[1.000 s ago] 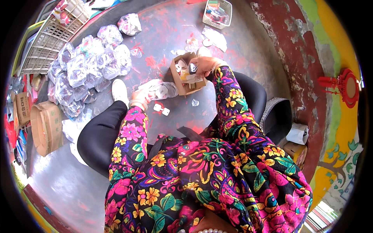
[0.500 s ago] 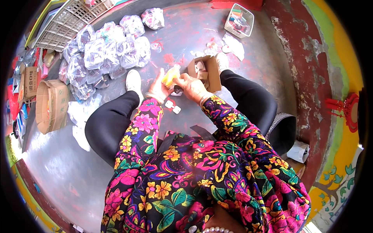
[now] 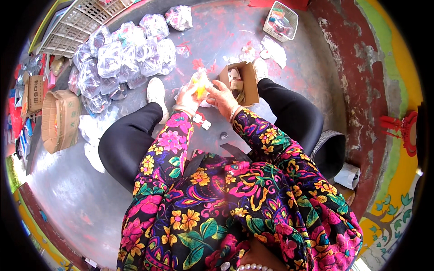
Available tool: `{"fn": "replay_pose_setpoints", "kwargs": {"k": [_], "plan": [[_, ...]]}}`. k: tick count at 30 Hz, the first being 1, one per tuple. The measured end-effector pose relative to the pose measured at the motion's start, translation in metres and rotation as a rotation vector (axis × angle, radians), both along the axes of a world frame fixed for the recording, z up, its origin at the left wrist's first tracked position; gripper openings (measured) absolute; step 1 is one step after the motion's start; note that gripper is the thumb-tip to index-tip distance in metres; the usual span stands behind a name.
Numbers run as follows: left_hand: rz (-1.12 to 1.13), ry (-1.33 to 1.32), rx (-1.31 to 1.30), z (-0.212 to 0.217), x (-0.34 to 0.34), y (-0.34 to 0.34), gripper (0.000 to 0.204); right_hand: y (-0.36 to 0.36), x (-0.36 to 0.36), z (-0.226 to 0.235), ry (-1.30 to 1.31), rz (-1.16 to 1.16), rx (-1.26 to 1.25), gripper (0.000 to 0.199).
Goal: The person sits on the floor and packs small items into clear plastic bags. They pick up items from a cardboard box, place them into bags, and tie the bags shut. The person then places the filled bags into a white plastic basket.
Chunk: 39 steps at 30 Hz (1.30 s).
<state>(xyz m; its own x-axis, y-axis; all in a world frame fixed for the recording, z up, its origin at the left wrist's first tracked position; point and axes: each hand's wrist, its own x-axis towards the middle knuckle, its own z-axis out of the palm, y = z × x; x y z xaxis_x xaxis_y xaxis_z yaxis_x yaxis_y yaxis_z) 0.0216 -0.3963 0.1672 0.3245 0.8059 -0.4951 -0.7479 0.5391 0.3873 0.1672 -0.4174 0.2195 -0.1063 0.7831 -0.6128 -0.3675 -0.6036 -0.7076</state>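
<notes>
In front of me, between my shoes, both hands are raised around a bright yellow item (image 3: 199,86) with a clear plastic wrap on it; its exact kind is hard to make out. My left hand (image 3: 186,97) grips it from the left side. Fingers of my right hand (image 3: 222,100) are closed at its right edge, pinching the clear film. Just below the hands shows a small white and red piece (image 3: 201,121). A small dark object (image 3: 224,135) is nearer my lap, and I cannot tell if it is falling or lying. Beside my right hand stands an open cardboard box (image 3: 251,83) with small packets inside.
Filled clear plastic bags (image 3: 129,61) are heaped at the far left, near a white crate (image 3: 72,29). A larger open carton (image 3: 68,122) stands left. A white basket (image 3: 294,20) with small goods is far right, near crumpled white plastic (image 3: 274,52). A dark red wall edge (image 3: 352,99) runs right.
The small dark object has left the hands and appears lower, toward my lap. The yellow item is turned more upright, its clear wrap now showing. My right hand has shifted slightly.
</notes>
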Motion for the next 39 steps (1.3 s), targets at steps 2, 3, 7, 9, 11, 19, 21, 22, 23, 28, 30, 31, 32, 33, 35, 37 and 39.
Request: {"fn": "replay_pose_setpoints", "kwargs": {"k": [2,3,7,9,11,19,21,22,23,28,30,31,32,33,35,37,39], "plan": [[-0.007,0.038,0.033,0.002,-0.001,0.0,0.028,0.004,0.001,-0.006,0.022,-0.007,0.023,0.049],[0.007,0.078,-0.061,0.003,-0.001,0.001,0.028,0.004,0.004,-0.008,0.018,-0.026,0.036,0.048],[-0.027,0.258,-0.228,0.008,-0.008,0.004,0.027,0.012,0.015,-0.02,-0.108,-0.166,0.158,0.048],[-0.035,0.329,-0.261,0.005,-0.013,0.007,0.023,0.018,0.024,-0.041,-0.585,0.051,0.286,0.047],[0.017,0.363,-0.283,-0.008,-0.022,0.005,0.021,0.017,0.022,-0.018,-1.11,0.404,0.316,0.04],[-0.088,0.456,-0.222,-0.023,-0.04,-0.001,0.011,0.01,-0.017,-0.018,-1.34,1.01,0.581,0.04],[-0.092,0.454,-0.268,-0.021,-0.041,-0.005,0.01,0.017,-0.026,-0.04,-1.305,1.026,0.419,0.033],[-0.09,0.451,-0.292,-0.02,-0.042,-0.006,0.01,0.02,-0.029,-0.051,-1.287,1.036,0.34,0.029],[-0.133,0.442,-0.277,-0.019,-0.044,-0.008,0.012,0.021,-0.032,-0.061,-1.336,0.937,0.378,0.029],[-0.232,0.437,-0.255,-0.011,-0.038,-0.017,0.013,0.039,-0.037,-0.107,-0.755,0.481,-0.162,0.035],[-0.21,0.425,-0.274,-0.012,-0.033,-0.02,0.014,0.039,-0.047,-0.113,-0.163,0.139,-0.48,0.03],[-0.22,0.394,-0.252,-0.015,-0.035,-0.021,0.016,0.041,-0.054,-0.118,0.015,0.069,-0.54,0.025],[-0.204,0.393,-0.27,-0.018,-0.036,-0.021,0.016,0.04,-0.054,-0.123,-0.077,0.256,-0.45,0.024],[-0.176,0.395,-0.295,-0.018,-0.036,-0.023,0.017,0.039,-0.056,-0.107,-0.163,0.454,-0.357,0.024],[-0.205,0.368,-0.262,-0.011,-0.025,-0.016,0.02,0.038,-0.044,-0.189,-0.06,0.683,-0.061,0.015],[-0.125,0.45,-0.296,-0.012,-0.026,-0.012,0.022,0.039,-0.047,-0.213,-0.176,0.839,0.322,0.015],[0.015,0.46,-0.304,-0.013,-0.04,-0.016,0.021,0.04,-0.068,-0.119,-0.404,0.677,-0.185,0.018]]}}
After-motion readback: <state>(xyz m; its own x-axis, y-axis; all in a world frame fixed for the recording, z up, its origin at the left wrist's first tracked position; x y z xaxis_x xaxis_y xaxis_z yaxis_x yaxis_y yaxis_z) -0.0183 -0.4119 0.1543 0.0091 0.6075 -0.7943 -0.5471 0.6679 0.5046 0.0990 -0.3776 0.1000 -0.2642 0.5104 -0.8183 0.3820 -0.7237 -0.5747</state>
